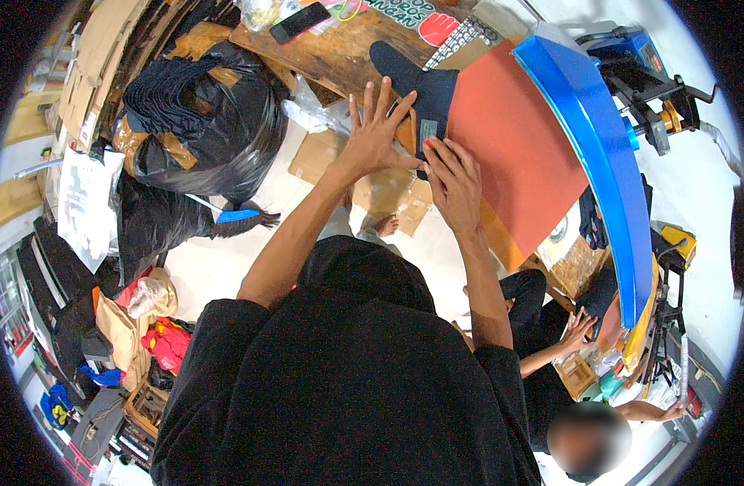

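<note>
A dark navy sock (432,93) lies flat at the edge of the work surface, its toe toward the far left and a small grey-green label (427,132) near its cuff. Over its near left side my left hand (376,134) is spread wide, the thumb reaching toward the cuff. My right hand (454,180) rests on the cuff end, fingers stretched out side by side and fingertips beside the label. What lies under my right palm is hidden. To the right of the sock is an orange-red sheet (513,146).
A long blue panel (586,154) borders the sheet. A phone (300,23) lies on the wooden table (331,53). At left, a black plastic bag (242,121) holds stacked dark socks (165,93); a blue-headed brush (238,216) lies below. Another person's hand (578,330) works at right.
</note>
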Action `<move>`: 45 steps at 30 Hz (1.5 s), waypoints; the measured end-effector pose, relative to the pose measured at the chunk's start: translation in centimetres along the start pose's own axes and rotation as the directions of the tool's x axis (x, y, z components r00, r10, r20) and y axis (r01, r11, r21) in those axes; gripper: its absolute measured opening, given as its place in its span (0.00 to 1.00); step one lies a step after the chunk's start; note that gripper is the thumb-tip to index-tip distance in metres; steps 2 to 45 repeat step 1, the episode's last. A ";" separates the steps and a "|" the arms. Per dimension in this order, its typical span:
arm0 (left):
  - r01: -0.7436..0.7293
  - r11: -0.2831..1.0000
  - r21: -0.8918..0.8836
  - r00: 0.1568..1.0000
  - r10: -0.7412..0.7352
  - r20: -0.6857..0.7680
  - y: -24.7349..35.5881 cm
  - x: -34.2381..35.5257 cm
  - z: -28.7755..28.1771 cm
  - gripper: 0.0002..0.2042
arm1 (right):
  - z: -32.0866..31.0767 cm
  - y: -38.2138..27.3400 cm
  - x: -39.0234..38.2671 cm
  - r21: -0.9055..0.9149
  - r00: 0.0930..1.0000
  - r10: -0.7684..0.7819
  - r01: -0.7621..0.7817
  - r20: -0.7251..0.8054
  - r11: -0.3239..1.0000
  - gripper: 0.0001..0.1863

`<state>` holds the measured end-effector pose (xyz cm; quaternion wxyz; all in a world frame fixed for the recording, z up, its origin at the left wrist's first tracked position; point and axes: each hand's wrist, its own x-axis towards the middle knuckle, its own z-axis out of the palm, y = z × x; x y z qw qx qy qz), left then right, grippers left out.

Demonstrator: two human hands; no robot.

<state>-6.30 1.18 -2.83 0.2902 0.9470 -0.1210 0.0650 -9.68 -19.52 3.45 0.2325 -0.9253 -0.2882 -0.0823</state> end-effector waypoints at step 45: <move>0.003 1.000 0.011 1.000 -0.003 0.003 0.0 0.0 0.0 0.63 | 0.0 0.0 0.0 0.000 1.000 0.001 -0.001 0.001 1.000 0.18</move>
